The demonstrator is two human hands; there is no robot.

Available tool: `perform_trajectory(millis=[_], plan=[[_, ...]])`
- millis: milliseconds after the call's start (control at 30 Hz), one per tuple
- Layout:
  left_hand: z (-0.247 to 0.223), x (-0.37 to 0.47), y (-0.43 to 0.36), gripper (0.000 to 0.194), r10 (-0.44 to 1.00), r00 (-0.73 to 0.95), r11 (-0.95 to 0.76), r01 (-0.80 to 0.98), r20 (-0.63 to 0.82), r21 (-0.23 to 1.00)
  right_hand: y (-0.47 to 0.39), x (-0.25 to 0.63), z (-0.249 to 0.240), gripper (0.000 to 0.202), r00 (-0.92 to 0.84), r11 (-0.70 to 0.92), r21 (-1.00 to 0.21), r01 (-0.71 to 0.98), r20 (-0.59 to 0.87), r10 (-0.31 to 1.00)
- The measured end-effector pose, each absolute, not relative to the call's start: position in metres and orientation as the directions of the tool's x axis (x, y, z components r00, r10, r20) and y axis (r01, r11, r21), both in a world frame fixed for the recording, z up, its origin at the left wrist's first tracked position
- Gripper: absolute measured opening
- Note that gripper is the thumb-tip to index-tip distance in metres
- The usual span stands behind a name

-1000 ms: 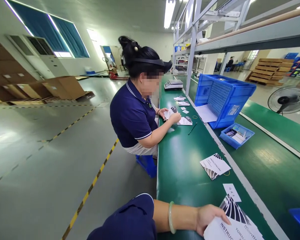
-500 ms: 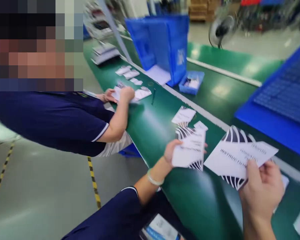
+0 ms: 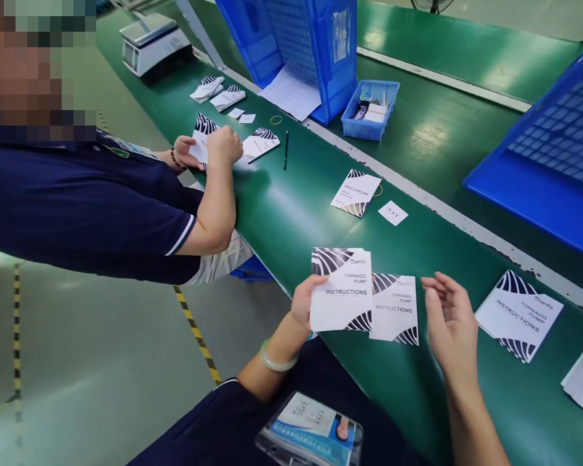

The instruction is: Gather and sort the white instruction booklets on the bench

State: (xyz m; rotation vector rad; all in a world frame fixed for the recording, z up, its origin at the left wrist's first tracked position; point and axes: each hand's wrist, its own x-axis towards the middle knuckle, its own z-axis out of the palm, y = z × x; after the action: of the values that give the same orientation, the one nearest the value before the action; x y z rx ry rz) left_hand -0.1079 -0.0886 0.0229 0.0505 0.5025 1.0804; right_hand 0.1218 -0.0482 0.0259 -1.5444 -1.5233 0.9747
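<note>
green table (image 3: 291, 213), left hand (image 3: 304, 303) fingers pinching instruction leaflet (image 3: 342, 291), right hand (image 3: 449, 323) fingers spread, empty

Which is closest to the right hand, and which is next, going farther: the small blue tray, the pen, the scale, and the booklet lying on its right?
From the right hand:
1. Booklet, just to its right.
2. Pen, up the table to the left.
3. Small blue tray, farther back.
4. Scale, far top left.
</note>
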Motion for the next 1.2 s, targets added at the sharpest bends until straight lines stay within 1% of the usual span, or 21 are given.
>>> perform_trajectory(millis=[100,167,233,333,467,533,600,667,733,767,800,833,867,900,933,967,1033,1100,1133,1200], plan=[[0.015,-0.097,-0.087,0.072,0.792,0.462,0.581,-0.771,-0.399,0.261,-0.057,0.106,0.040,0.038,-0.156,-0.026,-0.866,0.499,-0.119,0.981],[0.011,-0.092,-0.087,0.069,0.774,0.477,0.609,-0.740,-0.417,0.285,-0.061,0.098,0.041,0.039,-0.197,-0.023,-0.835,0.550,-0.157,0.968],[0.009,-0.089,-0.088,0.065,0.767,0.468,0.619,-0.719,-0.438,0.316,-0.064,0.093,0.038,0.038,-0.195,-0.032,-0.835,0.550,-0.166,0.967],[0.007,-0.086,-0.090,0.060,0.754,0.448,0.632,-0.695,-0.481,0.343,-0.065,0.092,0.036,0.034,-0.161,-0.064,-0.885,0.460,-0.154,0.975],[0.006,-0.091,-0.094,0.060,0.748,0.460,0.636,-0.702,-0.480,0.319,-0.067,0.099,0.049,0.031,-0.048,-0.111,-0.949,0.294,-0.131,0.990],[0.011,-0.100,-0.095,0.062,0.779,0.429,0.593,-0.742,-0.458,0.314,-0.070,0.106,0.059,0.032,0.027,-0.132,-0.968,0.215,-0.129,0.991],[0.019,-0.111,-0.095,0.066,0.837,0.358,0.505,-0.797,-0.415,0.331,-0.075,0.115,0.063,0.034,0.111,-0.139,-0.972,0.188,-0.120,0.987],[0.030,-0.124,-0.094,0.071,0.897,0.261,0.392,-0.844,-0.358,0.366,-0.082,0.125,0.057,0.039,0.136,-0.145,-0.959,0.243,-0.115,0.984],[0.038,-0.136,-0.093,0.073,0.930,0.171,0.300,-0.863,-0.324,0.407,-0.090,0.133,0.041,0.048,0.057,-0.100,-0.895,0.435,-0.084,0.995],[0.041,-0.141,-0.092,0.074,0.937,0.134,0.270,-0.863,-0.322,0.427,-0.094,0.135,0.031,0.054,-0.019,-0.027,-0.830,0.558,-0.045,0.999],[0.042,-0.145,-0.092,0.074,0.940,0.107,0.252,-0.860,-0.325,0.444,-0.100,0.136,0.021,0.060,-0.121,0.086,-0.737,0.670,0.006,0.993],[0.041,-0.148,-0.093,0.074,0.939,0.092,0.245,-0.856,-0.332,0.455,-0.105,0.136,0.011,0.064,-0.244,0.225,-0.637,0.737,0.059,0.968],[0.040,-0.149,-0.094,0.074,0.937,0.087,0.245,-0.853,-0.338,0.461,-0.110,0.133,0.001,0.064,-0.376,0.359,-0.548,0.756,0.086,0.923],[0.038,-0.149,-0.094,0.074,0.935,0.091,0.252,-0.850,-0.342,0.462,-0.114,0.129,-0.007,0.061,-0.493,0.471,-0.481,0.739,0.089,0.865],[0.036,-0.148,-0.095,0.074,0.933,0.102,0.262,-0.850,-0.345,0.458,-0.116,0.124,-0.013,0.057,-0.576,0.545,-0.439,0.714,0.074,0.814],[0.034,-0.146,-0.095,0.074,0.931,0.118,0.273,-0.851,-0.345,0.447,-0.115,0.118,-0.019,0.054,-0.614,0.579,-0.408,0.706,0.056,0.787],[0.031,-0.140,-0.095,0.074,0.932,0.144,0.283,-0.863,-0.333,0.419,-0.104,0.105,-0.028,0.050,-0.571,0.548,-0.364,0.753,0.053,0.820],[0.030,-0.134,-0.093,0.074,0.937,0.165,0.282,-0.879,-0.309,0.385,-0.082,0.092,-0.031,0.051,-0.440,0.442,-0.355,0.824,0.092,0.893],[0.030,-0.131,-0.092,0.074,0.938,0.178,0.285,-0.885,-0.297,0.369,-0.070,0.086,-0.030,0.051,-0.374,0.387,-0.375,0.843,0.109,0.921],[0.031,-0.126,-0.089,0.074,0.937,0.212,0.302,-0.890,-0.277,0.342,-0.049,0.080,-0.022,0.051,-0.277,0.303,-0.459,0.835,0.125,0.953]])
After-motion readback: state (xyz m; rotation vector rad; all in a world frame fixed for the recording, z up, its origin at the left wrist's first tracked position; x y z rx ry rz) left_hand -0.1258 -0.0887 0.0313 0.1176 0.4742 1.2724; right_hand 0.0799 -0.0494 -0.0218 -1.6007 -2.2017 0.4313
